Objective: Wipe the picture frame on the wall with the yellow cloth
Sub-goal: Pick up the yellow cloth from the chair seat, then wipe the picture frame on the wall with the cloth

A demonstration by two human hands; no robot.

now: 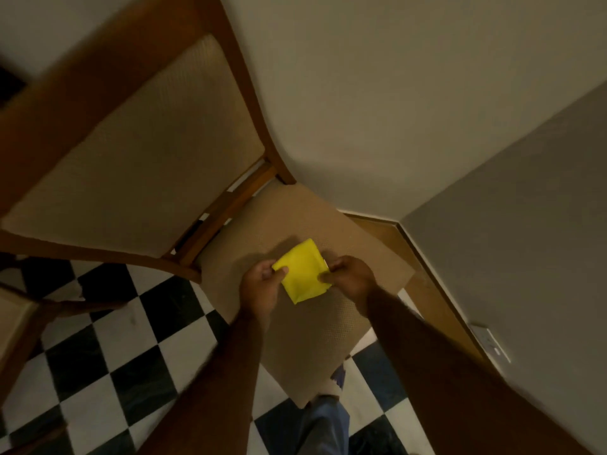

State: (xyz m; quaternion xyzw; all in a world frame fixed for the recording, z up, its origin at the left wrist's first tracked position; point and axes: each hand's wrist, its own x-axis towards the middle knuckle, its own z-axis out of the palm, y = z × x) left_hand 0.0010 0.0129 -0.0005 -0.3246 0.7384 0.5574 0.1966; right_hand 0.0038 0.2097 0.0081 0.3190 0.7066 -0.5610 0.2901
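Observation:
A folded yellow cloth (302, 270) is held just above the tan seat of a wooden chair (295, 224). My left hand (261, 284) pinches the cloth's left corner. My right hand (348, 275) grips its right edge between thumb and fingers. Both forearms reach in from the bottom of the view. No picture frame shows in this view.
The chair's padded backrest (141, 149) rises at the left, close to the plain wall (394, 93). A black and white checkered floor (108, 356) lies below. A wooden skirting board (437, 290) runs along the corner, with a wall socket (489, 341) at right. A second chair's edge (19, 323) sits at far left.

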